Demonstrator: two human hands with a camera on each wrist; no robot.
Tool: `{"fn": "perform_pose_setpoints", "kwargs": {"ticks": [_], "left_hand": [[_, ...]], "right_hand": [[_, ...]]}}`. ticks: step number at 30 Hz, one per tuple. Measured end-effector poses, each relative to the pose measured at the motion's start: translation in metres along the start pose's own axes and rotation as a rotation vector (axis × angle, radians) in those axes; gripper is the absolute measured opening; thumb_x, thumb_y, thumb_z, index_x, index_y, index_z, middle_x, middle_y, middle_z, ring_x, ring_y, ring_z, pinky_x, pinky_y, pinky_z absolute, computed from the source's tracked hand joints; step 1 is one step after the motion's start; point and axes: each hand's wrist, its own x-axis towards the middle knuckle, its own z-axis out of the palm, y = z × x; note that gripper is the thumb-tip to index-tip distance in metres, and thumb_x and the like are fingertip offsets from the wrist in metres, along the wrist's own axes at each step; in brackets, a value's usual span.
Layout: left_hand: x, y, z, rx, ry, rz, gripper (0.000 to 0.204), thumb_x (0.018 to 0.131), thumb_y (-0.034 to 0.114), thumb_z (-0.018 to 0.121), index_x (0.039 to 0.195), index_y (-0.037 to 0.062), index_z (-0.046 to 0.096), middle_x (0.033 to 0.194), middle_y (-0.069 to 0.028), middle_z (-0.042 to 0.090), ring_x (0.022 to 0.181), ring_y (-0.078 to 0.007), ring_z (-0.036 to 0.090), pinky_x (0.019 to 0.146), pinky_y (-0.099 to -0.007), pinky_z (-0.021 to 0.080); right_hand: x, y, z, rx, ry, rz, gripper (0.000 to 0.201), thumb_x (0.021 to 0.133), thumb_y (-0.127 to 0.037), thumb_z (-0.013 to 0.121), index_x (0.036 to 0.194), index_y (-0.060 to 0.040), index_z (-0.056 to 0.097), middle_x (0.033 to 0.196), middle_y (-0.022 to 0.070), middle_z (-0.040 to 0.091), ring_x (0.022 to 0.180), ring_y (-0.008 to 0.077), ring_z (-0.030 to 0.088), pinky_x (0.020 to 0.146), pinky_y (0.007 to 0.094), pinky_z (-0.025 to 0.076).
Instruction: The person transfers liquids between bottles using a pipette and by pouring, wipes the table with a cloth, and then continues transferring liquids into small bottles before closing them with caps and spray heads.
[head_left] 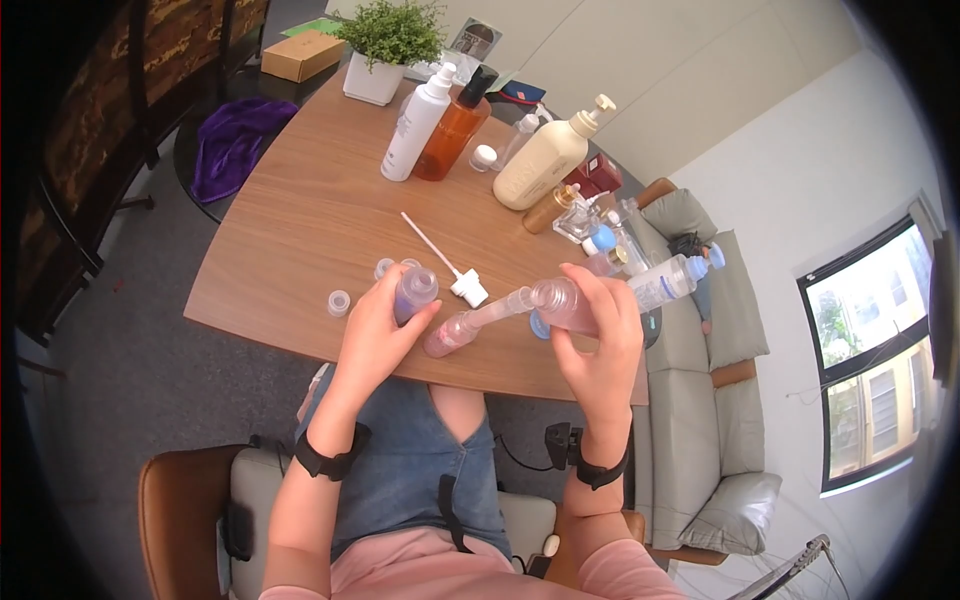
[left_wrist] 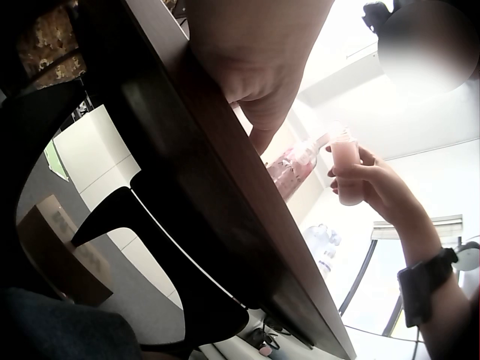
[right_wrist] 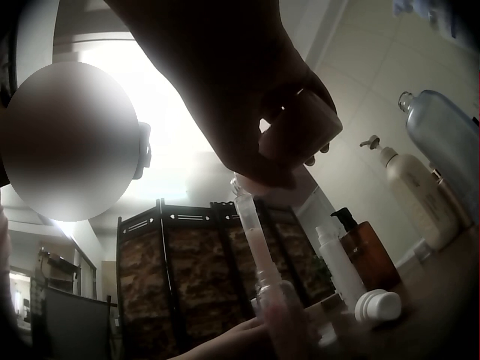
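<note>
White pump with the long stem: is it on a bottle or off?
Off: in the head view, the white pump lies on the table, its long stem exposed.

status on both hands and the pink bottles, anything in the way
Left hand grips lilac bottle. Right hand holds pink bottle, mouth at clear tube. Second pink bottle at tube's lower end. Loose white pump lies nearby, apparently not blocking.

Small bottle [head_left: 414, 296] translucent lilac, tipped bottle [head_left: 568, 306] pale pink, dip-tube pump [head_left: 468, 288] white. Lotion bottle [head_left: 543, 166] cream; amber bottle [head_left: 455, 138] has a black pump [head_left: 480, 86]. Cloth [head_left: 228, 150] deep purple, tabletop [head_left: 300, 230] brown wood-grain, shorts [head_left: 400, 475] blue denim.
</note>
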Motion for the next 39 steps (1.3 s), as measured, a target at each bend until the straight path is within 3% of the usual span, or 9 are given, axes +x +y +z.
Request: {"fn": "perform_pose_setpoints", "kwargs": {"ticks": [5, 7, 11, 13, 20, 22, 39], "left_hand": [[0.000, 0.004, -0.001, 0.019, 0.002, -0.011, 0.038, 0.083, 0.020, 0.071, 0.113, 0.0032, 0.055, 0.101, -0.0191, 0.065, 0.096, -0.0378, 0.063, 0.081, -0.0390, 0.049], [0.000, 0.000, 0.001, 0.004, 0.019, 0.014, 0.029, 0.085, 0.017, 0.070, 0.105, 0.0020, 0.055, 0.091, -0.0116, 0.065, 0.085, -0.0250, 0.064, 0.078, -0.0340, 0.048], [-0.001, 0.001, 0.001, 0.020, 0.023, 0.023, 0.029, 0.085, 0.017, 0.070, 0.105, 0.0020, 0.055, 0.091, -0.0113, 0.066, 0.085, -0.0246, 0.064, 0.078, -0.0340, 0.048], [-0.001, 0.003, -0.001, 0.009, 0.002, -0.009, 0.038, 0.084, 0.021, 0.070, 0.113, 0.0029, 0.055, 0.100, -0.0188, 0.065, 0.096, -0.0379, 0.063, 0.081, -0.0387, 0.049], [0.000, -0.002, 0.002, -0.003, -0.006, -0.011, 0.037, 0.083, 0.020, 0.071, 0.112, 0.0028, 0.055, 0.100, -0.0192, 0.065, 0.095, -0.0379, 0.063, 0.080, -0.0386, 0.049], [0.000, -0.003, 0.002, 0.003, 0.011, 0.018, 0.026, 0.086, 0.014, 0.069, 0.104, 0.0021, 0.055, 0.090, -0.0083, 0.067, 0.087, -0.0199, 0.065, 0.080, -0.0325, 0.049], [0.000, -0.003, 0.002, 0.029, 0.017, 0.024, 0.027, 0.086, 0.015, 0.069, 0.105, 0.0022, 0.055, 0.090, -0.0097, 0.067, 0.086, -0.0214, 0.064, 0.079, -0.0331, 0.048]], "right_hand": [[-0.002, 0.002, 0.002, 0.017, -0.017, 0.010, 0.058, 0.059, 0.002, 0.070, 0.116, -0.0109, 0.063, 0.091, 0.0094, 0.059, 0.085, 0.0287, 0.057, 0.080, 0.0388, 0.044], [-0.003, 0.004, 0.005, 0.022, -0.009, 0.001, 0.058, 0.060, 0.001, 0.070, 0.116, -0.0095, 0.062, 0.091, 0.0099, 0.059, 0.085, 0.0293, 0.057, 0.080, 0.0393, 0.044], [-0.007, 0.006, 0.008, 0.077, 0.019, 0.029, 0.056, 0.062, 0.001, 0.071, 0.116, -0.0079, 0.061, 0.092, 0.0103, 0.060, 0.085, 0.0292, 0.057, 0.080, 0.0391, 0.044], [-0.009, 0.006, 0.009, 0.115, 0.021, 0.111, 0.054, 0.064, 0.000, 0.072, 0.116, -0.0073, 0.060, 0.092, 0.0103, 0.060, 0.085, 0.0289, 0.057, 0.081, 0.0385, 0.044], [-0.015, 0.008, 0.008, 0.121, 0.025, 0.104, 0.054, 0.065, 0.000, 0.072, 0.117, -0.0078, 0.060, 0.092, 0.0102, 0.059, 0.086, 0.0290, 0.057, 0.082, 0.0382, 0.045], [-0.016, 0.009, 0.008, 0.117, 0.012, 0.101, 0.055, 0.064, 0.000, 0.072, 0.117, -0.0078, 0.060, 0.092, 0.0104, 0.060, 0.087, 0.0294, 0.058, 0.082, 0.0385, 0.045], [-0.007, 0.000, 0.005, 0.025, 0.004, 0.015, 0.067, 0.059, 0.004, 0.068, 0.124, -0.0118, 0.061, 0.095, 0.0098, 0.057, 0.088, 0.0287, 0.055, 0.082, 0.0397, 0.044]]}}
